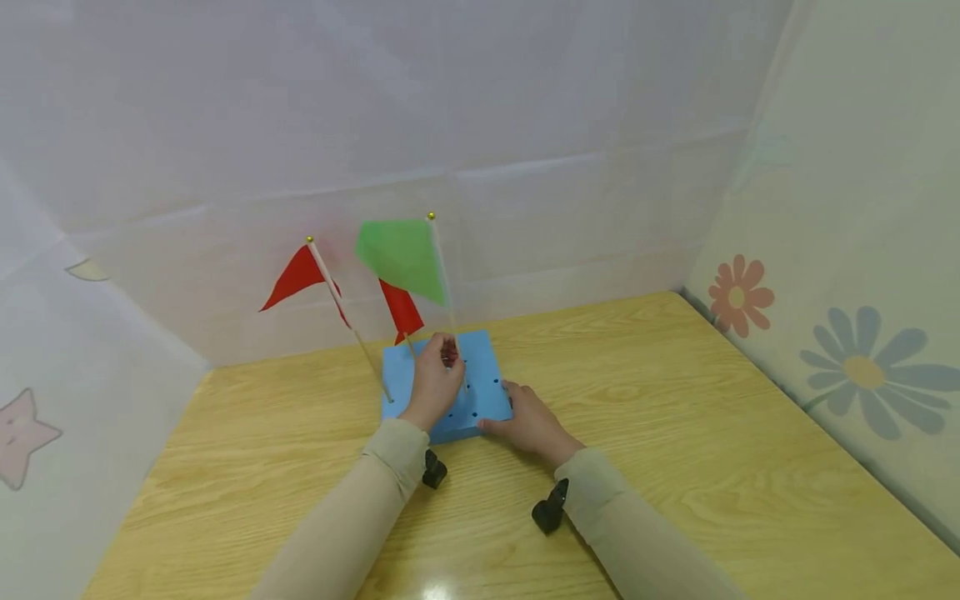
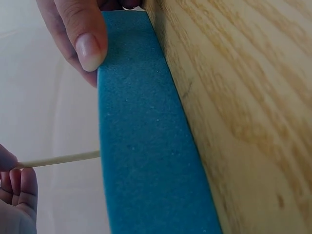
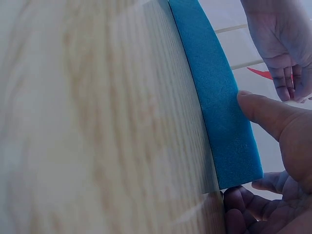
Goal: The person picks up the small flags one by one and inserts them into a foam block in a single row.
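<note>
My left hand (image 1: 435, 379) pinches the thin wooden stick (image 2: 58, 159) of a green flag (image 1: 408, 254) above a blue foam block (image 1: 483, 354) with small holes. The stick's lower end meets the block's top by a hole; how deep it sits I cannot tell. At the block's right corner, my right hand (image 1: 532, 421) grips it, thumb on the front edge and fingers round the side, as the right wrist view shows. A red pennant (image 1: 300, 279) on a stick leans left from the block's left side. Behind the left hand stands another red flag (image 1: 401, 310), partly hidden by the green one.
The block lies on a wood-grain table (image 1: 615, 417) near its back edge. A pale cloth wall (image 1: 525, 250) hangs just behind, and a flower-printed cloth (image 1: 795, 217) borders the right side. A dark wrist camera (image 1: 551, 508) sits at each cuff.
</note>
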`<state>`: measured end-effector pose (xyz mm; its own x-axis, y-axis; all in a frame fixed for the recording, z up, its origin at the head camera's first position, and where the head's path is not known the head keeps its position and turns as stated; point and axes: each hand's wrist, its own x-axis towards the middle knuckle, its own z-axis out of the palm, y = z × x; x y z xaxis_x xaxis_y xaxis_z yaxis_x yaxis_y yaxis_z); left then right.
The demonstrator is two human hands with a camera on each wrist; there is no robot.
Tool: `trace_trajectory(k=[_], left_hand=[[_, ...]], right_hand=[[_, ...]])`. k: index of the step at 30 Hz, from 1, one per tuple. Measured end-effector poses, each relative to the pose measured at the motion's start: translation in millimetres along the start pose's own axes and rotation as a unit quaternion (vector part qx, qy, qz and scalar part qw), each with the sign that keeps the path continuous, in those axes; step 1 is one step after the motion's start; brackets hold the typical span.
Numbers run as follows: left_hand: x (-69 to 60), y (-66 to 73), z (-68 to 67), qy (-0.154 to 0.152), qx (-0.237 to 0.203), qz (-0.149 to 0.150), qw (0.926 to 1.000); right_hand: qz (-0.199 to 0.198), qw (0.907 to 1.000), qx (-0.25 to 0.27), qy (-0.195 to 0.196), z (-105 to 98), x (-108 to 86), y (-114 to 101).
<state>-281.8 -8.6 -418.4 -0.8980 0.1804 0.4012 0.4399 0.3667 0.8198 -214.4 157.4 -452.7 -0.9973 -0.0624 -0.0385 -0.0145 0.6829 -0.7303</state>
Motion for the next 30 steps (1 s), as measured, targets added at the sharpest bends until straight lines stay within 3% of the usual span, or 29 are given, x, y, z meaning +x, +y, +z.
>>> trace_trajectory(k=[10, 21, 30], left_hand=[[0.4, -6.2, -0.1, 0.008, 0.007, 0.016, 0.9998], [-2.3, -10.2, 1.8, -0.01, 0.019, 0.029, 0.9993], [-6.2, -14.2, 3.4, -0.029, 0.048, 0.006, 0.9984]], right_hand=[[-0.005, 1.0, -0.005, 0.003, 3.4, 0.2, -1.4], [-0.008, 0.9999, -0.007, 0.001, 2.0, -2.0, -4.4], [-0.015, 0.9999, -0.002, 0.0, 2.8, -6.2, -4.8]])
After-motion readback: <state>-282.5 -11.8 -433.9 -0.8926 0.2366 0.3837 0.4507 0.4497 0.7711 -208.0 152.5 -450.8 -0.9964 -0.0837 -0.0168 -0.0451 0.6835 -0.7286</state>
